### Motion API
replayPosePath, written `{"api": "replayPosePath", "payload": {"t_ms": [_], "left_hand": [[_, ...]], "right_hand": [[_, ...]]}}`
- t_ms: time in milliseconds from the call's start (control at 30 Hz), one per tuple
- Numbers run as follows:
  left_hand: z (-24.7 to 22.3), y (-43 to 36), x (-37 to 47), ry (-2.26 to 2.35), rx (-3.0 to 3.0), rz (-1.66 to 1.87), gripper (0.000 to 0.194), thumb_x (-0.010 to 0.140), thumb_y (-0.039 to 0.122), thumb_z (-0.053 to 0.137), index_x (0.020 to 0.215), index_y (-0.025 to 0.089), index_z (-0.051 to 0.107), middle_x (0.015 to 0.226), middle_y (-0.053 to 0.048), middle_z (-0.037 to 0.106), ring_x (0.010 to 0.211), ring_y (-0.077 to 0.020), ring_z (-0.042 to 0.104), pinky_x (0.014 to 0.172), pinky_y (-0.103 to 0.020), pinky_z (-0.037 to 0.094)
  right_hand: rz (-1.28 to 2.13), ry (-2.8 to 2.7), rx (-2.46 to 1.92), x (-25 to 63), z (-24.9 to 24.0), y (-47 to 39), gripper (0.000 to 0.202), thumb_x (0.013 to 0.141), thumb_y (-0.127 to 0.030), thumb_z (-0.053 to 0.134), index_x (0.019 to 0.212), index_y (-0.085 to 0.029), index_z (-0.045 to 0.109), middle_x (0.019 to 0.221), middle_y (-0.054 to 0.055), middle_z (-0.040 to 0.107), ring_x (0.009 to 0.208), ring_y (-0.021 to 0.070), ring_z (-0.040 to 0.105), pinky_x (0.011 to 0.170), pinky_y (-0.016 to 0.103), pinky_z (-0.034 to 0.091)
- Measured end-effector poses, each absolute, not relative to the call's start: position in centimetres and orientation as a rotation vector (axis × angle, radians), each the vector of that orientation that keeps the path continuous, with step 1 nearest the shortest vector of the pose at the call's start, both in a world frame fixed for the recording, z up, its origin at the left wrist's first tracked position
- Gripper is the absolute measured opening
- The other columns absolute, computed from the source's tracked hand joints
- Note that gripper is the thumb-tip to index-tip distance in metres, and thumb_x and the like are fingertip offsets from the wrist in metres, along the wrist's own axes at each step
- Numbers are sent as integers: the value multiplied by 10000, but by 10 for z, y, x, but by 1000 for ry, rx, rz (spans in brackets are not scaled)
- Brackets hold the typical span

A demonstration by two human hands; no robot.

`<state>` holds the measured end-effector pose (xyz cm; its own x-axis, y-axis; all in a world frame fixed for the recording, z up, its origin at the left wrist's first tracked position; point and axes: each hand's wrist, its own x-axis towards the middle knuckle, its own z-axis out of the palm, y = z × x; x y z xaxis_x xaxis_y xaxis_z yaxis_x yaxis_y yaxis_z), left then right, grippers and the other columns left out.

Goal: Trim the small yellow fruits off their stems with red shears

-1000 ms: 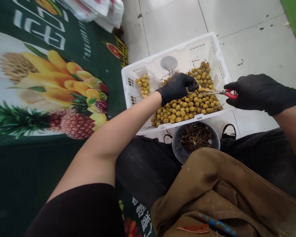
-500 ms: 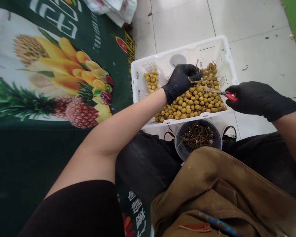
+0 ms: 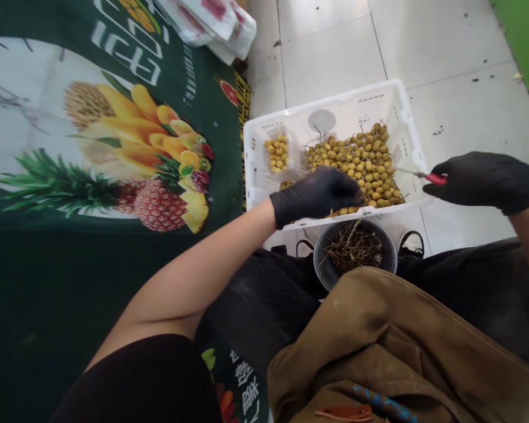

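My left hand (image 3: 315, 194), in a black glove, is over the near rim of a white plastic crate (image 3: 408, 117). Its fingers are smeared by motion, so their grip is unclear. Just below them, a blurred twig (image 3: 351, 230) shows above a grey bucket (image 3: 320, 271) of dry stems (image 3: 355, 247). Round yellow-brown fruits, which look like longans (image 3: 370, 155), are heaped in the crate. My right hand (image 3: 485, 179), gloved in black too, is closed around red-handled snips (image 3: 436, 178) at the crate's right side. The blades point left toward the fruit.
A clear container of fruit (image 3: 277, 154) sits in the crate's left end. To the left hangs or lies a green printed sheet (image 3: 220, 135) with white plastic bags (image 3: 223, 26) on it. My shoes (image 3: 411, 244) flank the bucket on the tiled floor (image 3: 458, 129).
My left hand has come down from the fruit heap toward the bucket, and the stems it held no longer show in it. My right hand has drawn back right with the snips.
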<state>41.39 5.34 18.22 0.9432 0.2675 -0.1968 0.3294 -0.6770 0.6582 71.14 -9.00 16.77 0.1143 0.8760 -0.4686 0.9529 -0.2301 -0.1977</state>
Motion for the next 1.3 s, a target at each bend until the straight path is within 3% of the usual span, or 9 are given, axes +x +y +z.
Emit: {"api": "replayPosePath", "payload": {"t_ms": [67, 167, 333, 500, 633, 800, 1000, 1200, 1300], "left_hand": [[180, 34, 400, 294, 2267, -439, 90, 967, 170, 798, 916, 208, 862, 893, -3, 865, 787, -152, 747, 790, -268, 565], [164, 23, 395, 336, 2243, -648, 307, 916, 76, 782, 1129, 255, 912, 1108, -19, 923, 882, -159, 814, 818, -249, 575], [130, 68, 427, 618, 2494, -304, 178, 1002, 195, 735, 1046, 162, 904, 1022, -82, 906, 851, -188, 790, 815, -290, 564], [90, 107, 466, 963, 2681, -317, 280, 963, 301, 806, 1192, 177, 908, 1147, -121, 902, 1049, -293, 818, 953, -376, 621], [68, 106, 480, 922, 2698, -570, 278, 938, 226, 755, 1144, 172, 932, 1135, -165, 894, 1074, -337, 827, 982, -405, 635], [63, 120, 472, 930, 2632, -464, 278, 929, 176, 700, 1098, 155, 919, 1076, -168, 885, 980, -321, 815, 945, -409, 641], [53, 151, 462, 946, 2645, -73, 250, 949, 182, 695, 1092, 127, 892, 1549, -230, 743, 1367, -330, 743, 1230, -445, 578], [36, 143, 472, 894, 2718, -293, 355, 966, 108, 589, 1163, 117, 884, 1259, -229, 854, 1136, -342, 776, 1038, -446, 589], [40, 148, 473, 972, 2691, -206, 339, 927, 73, 608, 1125, 113, 880, 1200, -199, 872, 1092, -323, 779, 1012, -415, 575]], "right_hand": [[-762, 1785, 2236, 723, 172, -93, 479, 1054, -618, 509, 930, -230, 762, 910, 168, 815, 686, 275, 644, 723, 451, 507], [-786, 1749, 2248, 720, 185, -94, 532, 1055, -691, 488, 979, -240, 760, 967, 151, 823, 725, 280, 664, 743, 451, 515], [-768, 1807, 2321, 705, 198, -88, 434, 1043, -582, 525, 966, -238, 779, 842, 133, 761, 695, 277, 631, 719, 454, 496], [-782, 1848, 2336, 703, 185, -81, 383, 1030, -551, 579, 1064, -279, 846, 913, 132, 804, 772, 324, 707, 750, 477, 527], [-804, 1837, 2348, 704, 182, -79, 407, 1047, -548, 567, 1118, -288, 873, 961, 139, 828, 842, 349, 748, 779, 495, 549], [-869, 1829, 2410, 710, 181, -81, 415, 1055, -572, 574, 1163, -315, 882, 890, 123, 809, 850, 354, 752, 791, 494, 550], [-867, 1878, 2418, 715, 175, -81, 459, 1066, -609, 558, 1176, -295, 874, 855, 131, 788, 787, 339, 716, 771, 493, 541], [-825, 1922, 2372, 710, 161, -71, 498, 1058, -644, 526, 1112, -288, 870, 902, 133, 821, 780, 333, 711, 734, 469, 528], [-816, 1943, 2334, 710, 157, -64, 491, 1057, -649, 529, 1103, -300, 872, 923, 123, 829, 802, 332, 719, 754, 465, 538]]}}
